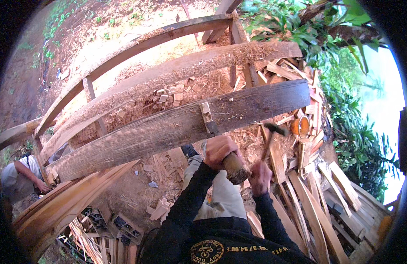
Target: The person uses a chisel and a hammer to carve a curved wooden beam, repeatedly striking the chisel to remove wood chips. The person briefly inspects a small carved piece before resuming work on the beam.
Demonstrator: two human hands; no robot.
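Head view: left hand [220, 152] grips a thick brown wooden handle [234, 166], rough-ended

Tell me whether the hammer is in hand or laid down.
In hand: the right hand is closed around the hammer by its handle, the dark head showing beyond the grip.

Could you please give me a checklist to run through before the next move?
1. Right hand closed round the thin-handled, dark-headed hammer: ok.
2. Left hand closed round the thick, brown wooden handle: ok.
3. Small, pale wooden block fixed to the long, dark wooden beam: cannot tell.
4. Ground near the feet free of loose, pale wood offcuts: not ok, several lie there.
5. Person in pale clothing apart from both hands: ok, at far left.
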